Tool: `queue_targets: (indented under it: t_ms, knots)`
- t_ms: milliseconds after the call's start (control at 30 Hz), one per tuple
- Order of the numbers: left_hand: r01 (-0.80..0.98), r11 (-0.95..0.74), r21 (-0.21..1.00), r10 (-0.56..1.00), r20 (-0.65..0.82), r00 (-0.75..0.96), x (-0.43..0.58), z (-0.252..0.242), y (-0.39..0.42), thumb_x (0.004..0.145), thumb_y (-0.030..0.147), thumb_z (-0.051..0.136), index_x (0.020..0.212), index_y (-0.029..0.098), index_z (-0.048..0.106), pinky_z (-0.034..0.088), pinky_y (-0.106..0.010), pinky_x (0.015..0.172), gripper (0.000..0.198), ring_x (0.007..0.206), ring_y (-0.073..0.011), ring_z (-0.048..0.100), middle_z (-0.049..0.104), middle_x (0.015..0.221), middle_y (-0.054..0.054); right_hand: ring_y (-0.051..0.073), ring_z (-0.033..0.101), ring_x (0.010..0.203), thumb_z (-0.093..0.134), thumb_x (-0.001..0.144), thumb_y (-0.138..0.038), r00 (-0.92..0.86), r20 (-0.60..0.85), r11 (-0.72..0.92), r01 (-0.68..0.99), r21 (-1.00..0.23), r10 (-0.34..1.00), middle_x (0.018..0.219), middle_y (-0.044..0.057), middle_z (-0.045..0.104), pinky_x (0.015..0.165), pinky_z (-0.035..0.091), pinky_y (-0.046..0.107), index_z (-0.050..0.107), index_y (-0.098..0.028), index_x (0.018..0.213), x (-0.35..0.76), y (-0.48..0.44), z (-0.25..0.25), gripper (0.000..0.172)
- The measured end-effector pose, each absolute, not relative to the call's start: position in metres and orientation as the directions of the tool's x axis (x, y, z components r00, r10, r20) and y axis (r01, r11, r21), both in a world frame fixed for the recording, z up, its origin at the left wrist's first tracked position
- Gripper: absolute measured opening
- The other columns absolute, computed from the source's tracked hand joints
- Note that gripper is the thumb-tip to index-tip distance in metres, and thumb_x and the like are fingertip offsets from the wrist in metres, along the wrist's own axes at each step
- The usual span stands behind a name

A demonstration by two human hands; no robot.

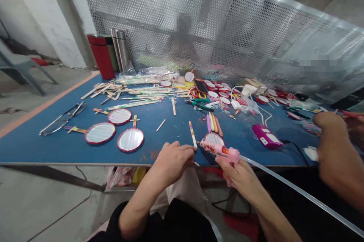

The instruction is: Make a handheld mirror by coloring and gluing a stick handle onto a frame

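Note:
My right hand [237,174] is wrapped round a pink hot glue gun [212,147], whose nozzle points left. A long translucent glue stick [287,184] runs out of the gun's back toward the lower right. My left hand [174,160] is closed at the near end of a painted craft stick [192,133], by the table's front edge; its fingertips are partly hidden. The nozzle is close beside this stick, but I cannot tell whether they touch. Behind the gun lies a round red-rimmed mirror [215,138], partly covered, with several coloured sticks [215,124] just beyond it.
Mirrors with stick handles [100,133] and eyeglasses [64,119] lie left. Loose craft sticks [153,91], pliers [200,104] and more mirrors [224,100] fill the back. A purple box [266,136] with cables sits right, near another person's arm [337,155]. A perforated metal panel [227,26] stands behind.

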State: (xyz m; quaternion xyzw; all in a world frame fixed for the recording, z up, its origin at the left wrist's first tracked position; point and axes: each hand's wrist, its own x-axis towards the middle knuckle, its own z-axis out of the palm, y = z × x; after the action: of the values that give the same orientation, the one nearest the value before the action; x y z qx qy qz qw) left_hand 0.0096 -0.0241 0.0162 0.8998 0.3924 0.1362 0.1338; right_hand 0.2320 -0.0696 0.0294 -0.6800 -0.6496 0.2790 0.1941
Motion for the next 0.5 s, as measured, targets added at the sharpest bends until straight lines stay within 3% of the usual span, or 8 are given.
queue_targets:
  t_ms: [233,500]
  knots:
    - [0.665,-0.662,0.346,0.740,0.162,0.652,0.010,0.014,-0.023,0.096,0.031,0.045,0.087,0.024,0.064,0.031,-0.029,0.061,0.023,0.080,-0.0170,0.053,0.067,0.121,0.005,0.015,0.048,0.042,0.037,0.089,-0.058,-0.016,-0.103,-0.047,0.816,-0.576,0.995,0.036,-0.001,0.046,0.052,0.040,0.027,0.041,-0.024,0.040,0.233,-0.067,0.041,0.060]
    - [0.675,-0.653,0.344,0.748,0.154,0.645,0.010,0.016,-0.024,0.097,0.031,0.045,0.086,0.025,0.063,0.025,-0.030,0.057,0.022,0.080,-0.0178,0.053,0.066,0.122,0.009,0.016,0.053,0.045,0.041,0.092,-0.047,-0.140,0.048,0.143,0.817,-0.558,0.989,0.037,-0.002,0.048,0.052,0.043,0.026,0.062,-0.024,0.055,0.235,-0.063,0.043,0.048]
